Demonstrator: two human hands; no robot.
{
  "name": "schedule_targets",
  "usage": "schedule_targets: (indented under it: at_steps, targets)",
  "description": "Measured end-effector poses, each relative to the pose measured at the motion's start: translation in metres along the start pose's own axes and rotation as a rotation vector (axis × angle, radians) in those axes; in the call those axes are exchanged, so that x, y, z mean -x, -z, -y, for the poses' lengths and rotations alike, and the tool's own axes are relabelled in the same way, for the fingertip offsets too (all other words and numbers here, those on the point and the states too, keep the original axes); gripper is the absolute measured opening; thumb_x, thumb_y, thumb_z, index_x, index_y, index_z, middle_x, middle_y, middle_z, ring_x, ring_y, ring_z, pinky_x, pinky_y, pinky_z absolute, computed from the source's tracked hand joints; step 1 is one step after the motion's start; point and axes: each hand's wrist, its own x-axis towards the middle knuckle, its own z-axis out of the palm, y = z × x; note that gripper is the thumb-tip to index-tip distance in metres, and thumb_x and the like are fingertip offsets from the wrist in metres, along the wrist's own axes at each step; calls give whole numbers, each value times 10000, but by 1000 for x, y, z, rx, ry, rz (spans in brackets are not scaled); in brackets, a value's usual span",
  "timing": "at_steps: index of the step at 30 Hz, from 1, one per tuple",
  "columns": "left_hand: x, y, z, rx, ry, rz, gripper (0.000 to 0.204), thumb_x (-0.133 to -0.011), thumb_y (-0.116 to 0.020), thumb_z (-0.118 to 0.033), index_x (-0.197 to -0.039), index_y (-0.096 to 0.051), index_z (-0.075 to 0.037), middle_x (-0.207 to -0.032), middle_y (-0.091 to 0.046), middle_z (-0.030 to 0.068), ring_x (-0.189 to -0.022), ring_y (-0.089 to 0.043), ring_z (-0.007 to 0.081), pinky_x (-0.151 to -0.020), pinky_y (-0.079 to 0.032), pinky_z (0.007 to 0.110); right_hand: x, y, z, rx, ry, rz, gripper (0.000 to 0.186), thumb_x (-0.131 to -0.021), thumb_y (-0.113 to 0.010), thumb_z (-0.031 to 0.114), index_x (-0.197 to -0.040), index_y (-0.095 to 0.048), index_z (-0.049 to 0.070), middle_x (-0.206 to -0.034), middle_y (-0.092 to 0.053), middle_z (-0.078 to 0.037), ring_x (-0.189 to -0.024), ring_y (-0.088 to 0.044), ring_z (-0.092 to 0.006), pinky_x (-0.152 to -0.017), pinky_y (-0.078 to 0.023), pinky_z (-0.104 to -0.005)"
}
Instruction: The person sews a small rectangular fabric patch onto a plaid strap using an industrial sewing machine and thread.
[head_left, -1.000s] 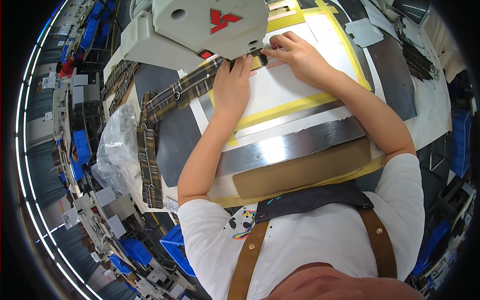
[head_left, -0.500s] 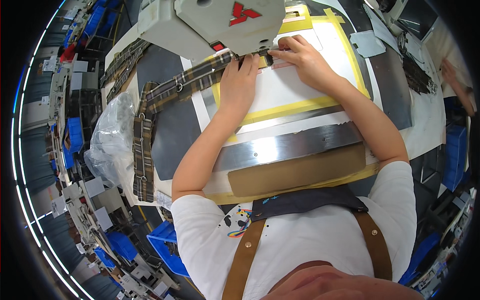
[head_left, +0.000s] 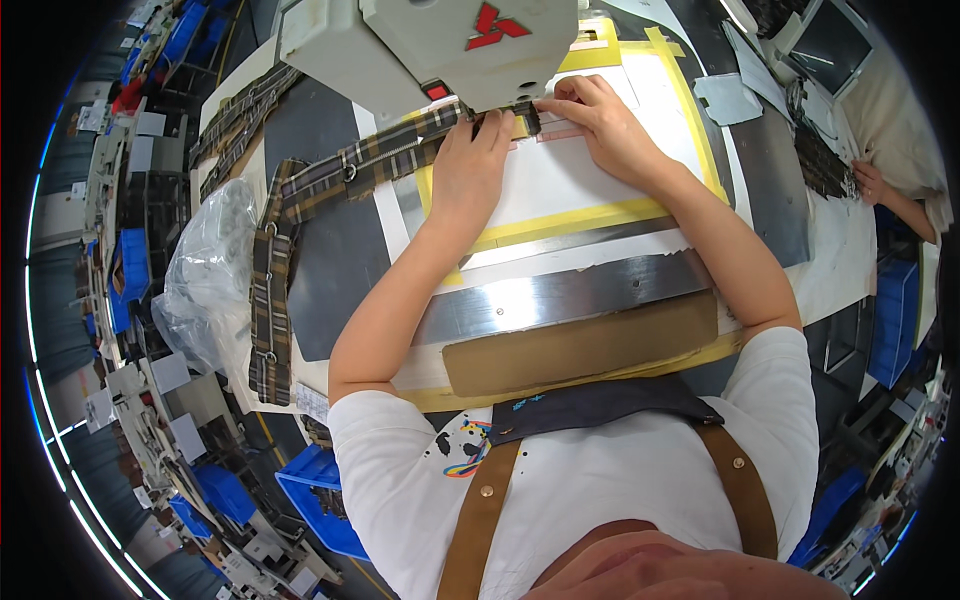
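Observation:
Under the head of a pale sewing machine (head_left: 470, 40) lies the end of a plaid strap (head_left: 400, 140) in brown, black and cream, fitted with metal rings. My left hand (head_left: 472, 172) holds the strap near its end, fingers close together over it; what lies under the fingertips is hidden. At the strap's very tip, my right hand (head_left: 610, 130) is closed in a pinch, thumb against index finger. Beneath both hands is a white sheet (head_left: 560, 190) edged with yellow tape. The strap's long tail runs left, then bends down along the table's left side.
More plaid straps (head_left: 240, 125) lie at the far left, above a clear plastic bag (head_left: 210, 260). A metal bar (head_left: 560, 295) and a brown strip (head_left: 580, 345) cross the table's front. At right, another person's hand (head_left: 868, 183) is by dark straps (head_left: 822, 160). A blue bin (head_left: 325, 495) stands lower left.
My hands keep nearly the same places on the strap. The whole view has shifted slightly. At right, the other person's hand has come down and in to the dark straps.

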Motion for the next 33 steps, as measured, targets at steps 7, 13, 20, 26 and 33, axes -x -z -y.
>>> schedule_targets:
  at_steps: [7, 13, 20, 26, 33]
  targets:
    - [0, 0, 0, 11, -2, -5, 412, -907, -700, -128, -1312, -669, -56, -1261, -673, 89, -1049, -649, 283, -882, -566, 391, 0, 2, 4, 133, 76, -10, 482, -855, -613, -103, -1287, -754, 55, -1232, -652, -126, -1156, -596, -306, -1007, -543, -401]
    - [0, -2, 0, 39, 1, -20, 414, -903, -703, -127, -1310, -667, -60, -1268, -672, 89, -1047, -651, 283, -876, -571, 391, 0, 4, 7, 148, 93, -16, 461, -853, -632, -83, -1276, -759, 46, -1215, -665, -129, -1146, -601, -305, -986, -548, -403]
    - [-2, 0, -2, 16, 12, -7, 415, -894, -693, -100, -1306, -668, -62, -1270, -674, 85, -1049, -655, 278, -876, -577, 391, 0, 2, 4, 142, 88, -19, 463, -851, -635, -83, -1277, -763, 48, -1217, -662, -131, -1145, -601, -311, -987, -549, -403]
    - [2, -1, -3, 39, 18, -34, 411, -883, -688, -75, -1293, -676, -50, -1280, -687, 97, -1080, -662, 285, -886, -580, 394, 2, 3, 7, 178, 85, -6, 466, -852, -636, -77, -1282, -761, 52, -1244, -648, -127, -1155, -599, -313, -996, -548, -400]
    - [3, -6, -5, 67, 25, -80, 409, -886, -688, -60, -1294, -676, -33, -1296, -685, 114, -1128, -658, 298, -911, -582, 401, 2, 2, 9, 212, 110, -11, 472, -849, -628, -78, -1279, -766, 59, -1242, -643, -124, -1157, -596, -303, -994, -547, -399]
